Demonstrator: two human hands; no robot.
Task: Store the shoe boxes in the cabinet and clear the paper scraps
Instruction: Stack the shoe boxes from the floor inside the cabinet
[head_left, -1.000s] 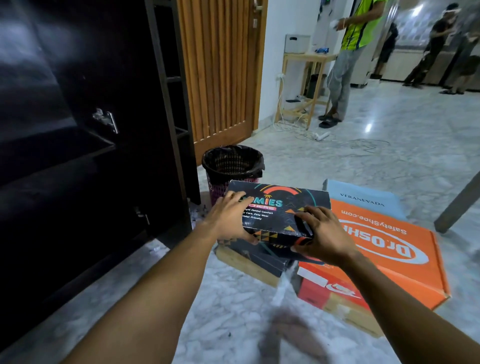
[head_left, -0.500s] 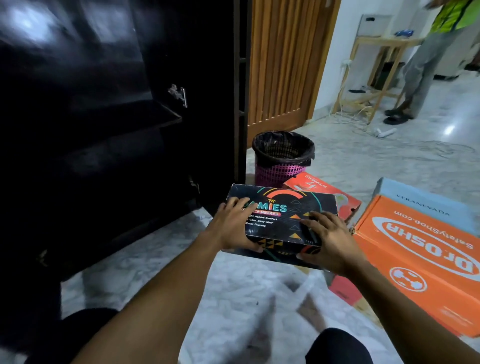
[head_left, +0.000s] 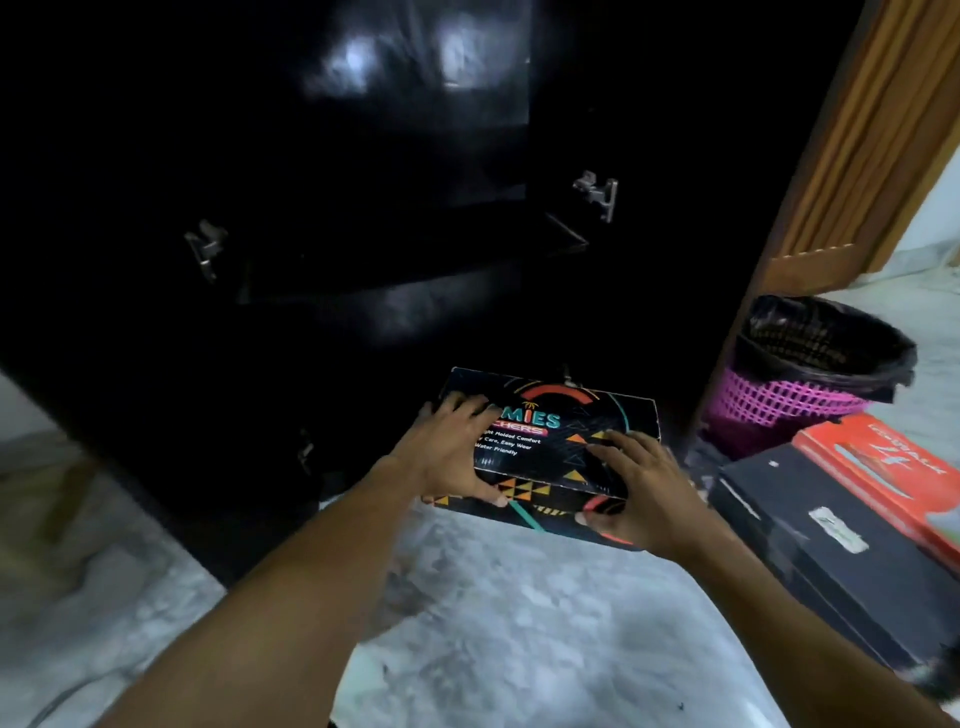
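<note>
— Holding what?
— A black cardboard shoe box (head_left: 566, 441) printed with teal lettering and orange triangles, gripped at both ends.
— Left hand (head_left: 452, 452)?
— Laid over the lid's left part with fingers spread. Thumb pressed against the near side, pinching the box between.
— Right hand (head_left: 639, 488)?
— Wrapped round the near right corner. Fingers fanned on the lid, thumb on the front face.
— And the box itself?
— Held roughly level, clear of the grey marble floor (head_left: 519, 649). Low down, right in front of the tall glossy black cabinet (head_left: 260, 156). Past the opening or just short of it: cannot tell, too dark.
— Inside the cabinet?
— One dark shelf (head_left: 415, 249) at mid height, with metal hinges (head_left: 597, 192) at either side.
— Off to the right?
— A pink plastic mesh bin (head_left: 779, 400) lined with a black bag, just beside the cabinet's right edge, below a ribbed wooden door (head_left: 857, 156). Nearer, a long plain black box (head_left: 841, 545) flat on the floor, with a red-orange box (head_left: 893, 467) right behind it.
</note>
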